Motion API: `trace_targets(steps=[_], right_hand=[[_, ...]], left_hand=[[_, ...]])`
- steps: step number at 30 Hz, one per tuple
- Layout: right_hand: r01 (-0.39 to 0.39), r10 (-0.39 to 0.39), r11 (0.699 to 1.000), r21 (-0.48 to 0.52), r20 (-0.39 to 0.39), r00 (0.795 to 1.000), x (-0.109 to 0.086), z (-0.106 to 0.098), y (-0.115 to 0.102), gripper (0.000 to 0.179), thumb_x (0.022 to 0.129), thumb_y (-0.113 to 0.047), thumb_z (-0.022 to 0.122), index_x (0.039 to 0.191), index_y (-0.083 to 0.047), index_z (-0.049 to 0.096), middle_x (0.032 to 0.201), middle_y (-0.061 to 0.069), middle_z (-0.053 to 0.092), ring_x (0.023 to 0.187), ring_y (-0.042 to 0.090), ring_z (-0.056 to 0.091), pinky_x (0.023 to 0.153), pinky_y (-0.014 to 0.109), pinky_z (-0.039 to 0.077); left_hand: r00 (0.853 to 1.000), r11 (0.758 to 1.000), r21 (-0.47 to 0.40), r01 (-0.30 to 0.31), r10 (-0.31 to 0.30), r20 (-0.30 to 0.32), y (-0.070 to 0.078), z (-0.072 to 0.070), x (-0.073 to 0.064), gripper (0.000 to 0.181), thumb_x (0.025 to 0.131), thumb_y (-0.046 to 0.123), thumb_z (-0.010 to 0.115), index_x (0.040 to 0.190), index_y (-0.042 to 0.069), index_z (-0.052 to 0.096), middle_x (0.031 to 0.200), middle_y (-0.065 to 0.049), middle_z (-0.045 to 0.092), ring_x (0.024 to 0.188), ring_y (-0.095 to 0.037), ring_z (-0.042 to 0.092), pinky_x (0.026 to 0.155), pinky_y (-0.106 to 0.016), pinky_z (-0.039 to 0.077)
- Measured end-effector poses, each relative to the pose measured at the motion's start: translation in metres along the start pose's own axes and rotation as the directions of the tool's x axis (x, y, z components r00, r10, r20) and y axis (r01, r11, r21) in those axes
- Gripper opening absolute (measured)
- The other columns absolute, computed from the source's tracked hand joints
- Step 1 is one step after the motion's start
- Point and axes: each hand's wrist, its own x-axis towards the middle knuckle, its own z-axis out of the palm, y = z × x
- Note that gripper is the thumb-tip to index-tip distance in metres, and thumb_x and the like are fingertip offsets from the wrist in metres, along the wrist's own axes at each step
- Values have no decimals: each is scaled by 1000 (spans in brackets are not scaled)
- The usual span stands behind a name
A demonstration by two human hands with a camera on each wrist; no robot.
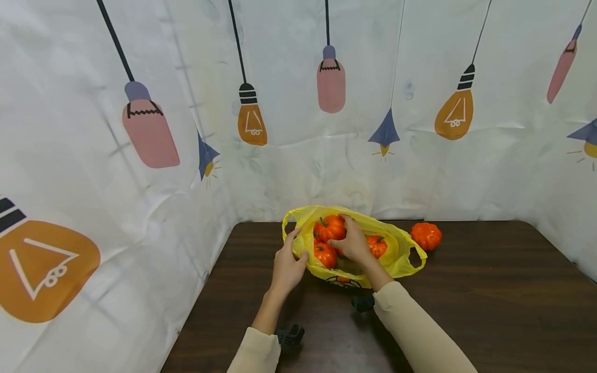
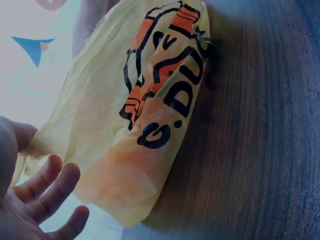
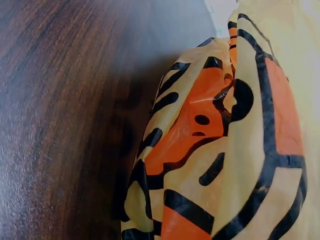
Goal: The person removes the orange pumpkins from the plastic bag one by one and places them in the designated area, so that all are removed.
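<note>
A yellow plastic bag (image 1: 396,261) lies open at the far side of the table, with several small orange pumpkins inside. My left hand (image 1: 287,264) holds the bag's left rim between thumb and fingers; in the left wrist view, fingers of this left hand (image 2: 47,195) show beside the thin plastic. Inside the bag opening, my right hand (image 1: 353,239) grips an upper orange pumpkin (image 1: 330,228) with thumb and fingers. Another pumpkin (image 1: 325,255) sits below it, and one more (image 1: 375,245) lies to the right of the hand. The right wrist view shows only the bag's printed side (image 3: 200,135), not the hand.
One orange pumpkin (image 1: 426,236) rests outside the bag, near the back edge of the dark wooden table (image 1: 489,290). White cloth walls (image 1: 289,176) printed with lamps stand behind the table and at its sides.
</note>
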Motion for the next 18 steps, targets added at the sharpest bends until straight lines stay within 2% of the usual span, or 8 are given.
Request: trace_targets(steps=[6,10,12,15,18], right_hand=[[11,-10,999,46,-28,1000,-3,0,1,85,84,-19,85,155,-12,40,152,20,48,134,42,53,105,58,48],[6,-4,995,101,-17,1000,-7,-3,4,85,84,-20,86,155,-13,40,154,19,47,131,40,56,103,56,49],[0,1,993,120,-7,1000,-10,-5,6,86,84,-22,86,155,-14,39,156,17,45,123,37,60,100,52,51],[-10,8,988,152,12,1000,-15,-9,7,87,84,-25,86,156,-15,39,157,15,43,101,33,64,91,46,53],[-15,10,981,195,27,1000,-19,-12,8,89,82,-27,87,155,-13,39,157,14,43,105,35,63,94,48,53]], left_hand=[[1000,1000,-3,-5,5,3,0,0,0,61,97,14,62,154,25,44,54,2,44,41,-10,39,45,-26,41],[1000,1000,-4,-5,5,2,0,1,0,61,97,13,63,154,25,44,55,2,45,42,-10,40,45,-26,42],[1000,1000,-6,-6,6,3,0,1,1,61,97,14,63,154,24,44,56,2,46,42,-10,40,46,-26,42],[1000,1000,-3,-8,8,2,-1,1,1,61,97,14,63,154,24,44,56,1,46,41,-10,41,45,-26,42],[1000,1000,2,-13,13,0,-1,1,1,61,96,14,63,153,24,45,55,1,46,41,-10,41,45,-26,42]])
